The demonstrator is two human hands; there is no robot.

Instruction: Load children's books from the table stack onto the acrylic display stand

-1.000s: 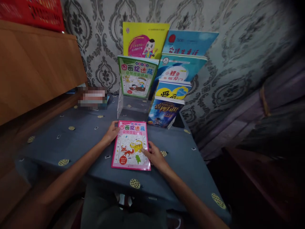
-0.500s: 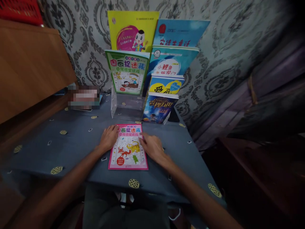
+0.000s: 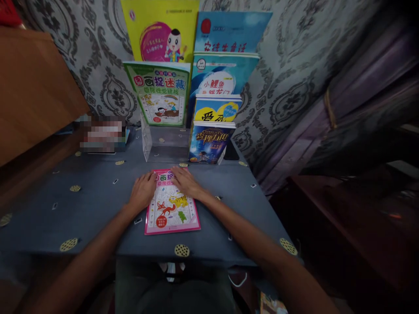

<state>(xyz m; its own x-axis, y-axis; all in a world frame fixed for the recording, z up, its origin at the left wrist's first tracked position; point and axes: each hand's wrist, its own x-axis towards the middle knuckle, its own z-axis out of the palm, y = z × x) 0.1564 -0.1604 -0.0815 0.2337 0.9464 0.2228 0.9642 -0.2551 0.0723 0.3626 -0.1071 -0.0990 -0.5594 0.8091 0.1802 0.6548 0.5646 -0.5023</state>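
Note:
A pink-bordered children's picture book (image 3: 172, 220) lies flat on the table, its cover showing a fox and a yellow tiger. At its upper left edge rests my left hand (image 3: 143, 190), open, fingers stretched out over the border. My right hand (image 3: 186, 182) lies open across the upper part of the cover, hiding some of the title. Behind the book stands a clear acrylic display rack (image 3: 168, 153). A green-bordered book (image 3: 163, 104) of the same style leans in its left side, in front of a tall yellow book (image 3: 183, 22).
The rack's right side holds several books, a dark blue one (image 3: 209, 146) foremost. A dark flat object (image 3: 231, 151) lies beside it. Further left sits a blurred stack (image 3: 104, 135) near a wooden cabinet (image 3: 36, 87). A patterned cloth covers the table (image 3: 98, 209); a curtain (image 3: 304, 131) hangs right.
My right hand has moved from the book's right edge up and left onto the title area. My left hand stays at the left edge. The whole view has shifted slightly.

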